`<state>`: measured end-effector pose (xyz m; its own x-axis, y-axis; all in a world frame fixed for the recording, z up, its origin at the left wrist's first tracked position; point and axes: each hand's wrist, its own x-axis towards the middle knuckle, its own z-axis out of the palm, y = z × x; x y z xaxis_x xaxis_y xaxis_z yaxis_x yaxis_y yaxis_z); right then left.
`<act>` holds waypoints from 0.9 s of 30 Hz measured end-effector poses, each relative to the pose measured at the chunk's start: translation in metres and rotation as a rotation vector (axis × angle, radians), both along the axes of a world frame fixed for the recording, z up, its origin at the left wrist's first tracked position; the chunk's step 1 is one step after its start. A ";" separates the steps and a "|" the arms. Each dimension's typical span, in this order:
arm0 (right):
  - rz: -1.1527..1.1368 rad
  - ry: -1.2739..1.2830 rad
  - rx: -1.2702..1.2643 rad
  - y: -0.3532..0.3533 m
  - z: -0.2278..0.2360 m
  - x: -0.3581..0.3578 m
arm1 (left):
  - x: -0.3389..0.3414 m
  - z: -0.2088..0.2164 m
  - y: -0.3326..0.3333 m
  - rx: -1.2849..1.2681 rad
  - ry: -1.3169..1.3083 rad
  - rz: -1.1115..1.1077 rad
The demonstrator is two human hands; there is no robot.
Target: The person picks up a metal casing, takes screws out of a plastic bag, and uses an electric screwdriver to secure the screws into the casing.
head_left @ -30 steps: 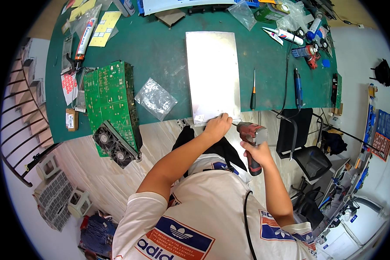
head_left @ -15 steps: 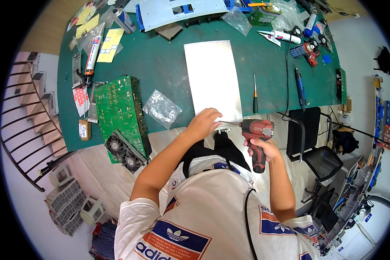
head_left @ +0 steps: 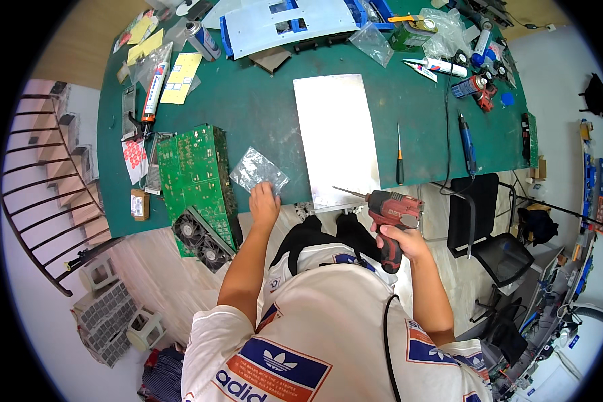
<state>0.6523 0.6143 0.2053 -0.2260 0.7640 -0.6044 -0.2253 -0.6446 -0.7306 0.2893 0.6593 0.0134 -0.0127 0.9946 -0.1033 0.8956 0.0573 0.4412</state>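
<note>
My right hand (head_left: 409,241) is wrapped round the grip of a red and black cordless drill (head_left: 396,209). The drill's long thin bit points left, over the near end of a flat white metal panel (head_left: 335,134). My left hand (head_left: 265,206) lies with its fingers stretched onto the near edge of a clear plastic bag (head_left: 256,171) at the table's front edge. Small contents of the bag are too indistinct to name. A screwdriver (head_left: 400,164) with a black and orange handle rests right of the panel.
Left of the bag, a green circuit board (head_left: 193,167) with black fans (head_left: 197,234) overhangs the front edge of the green table (head_left: 248,100). A blue pen-shaped tool (head_left: 467,144) with a cable lies at right. A caulking gun (head_left: 155,94) and a spray can (head_left: 202,40) are farther left.
My left hand has left the panel's near end and moved left to the plastic bag. The drill has shifted slightly left and down, its bit now clear of my left fingers.
</note>
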 end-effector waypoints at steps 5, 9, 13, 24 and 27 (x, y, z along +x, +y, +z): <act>0.052 -0.006 0.093 0.006 0.009 -0.017 | -0.016 -0.020 0.003 0.014 -0.108 0.017; 0.149 -0.076 0.093 0.014 0.016 -0.034 | -0.037 -0.017 0.007 -0.021 -0.145 -0.004; 0.265 -0.136 0.155 0.021 0.017 -0.054 | -0.032 0.025 0.016 0.203 -0.201 -0.142; 0.498 -0.338 0.308 0.046 0.004 -0.092 | -0.004 0.118 0.004 0.176 -0.313 -0.169; 0.542 -0.384 0.376 0.047 -0.002 -0.092 | -0.006 0.121 0.000 0.202 -0.342 -0.173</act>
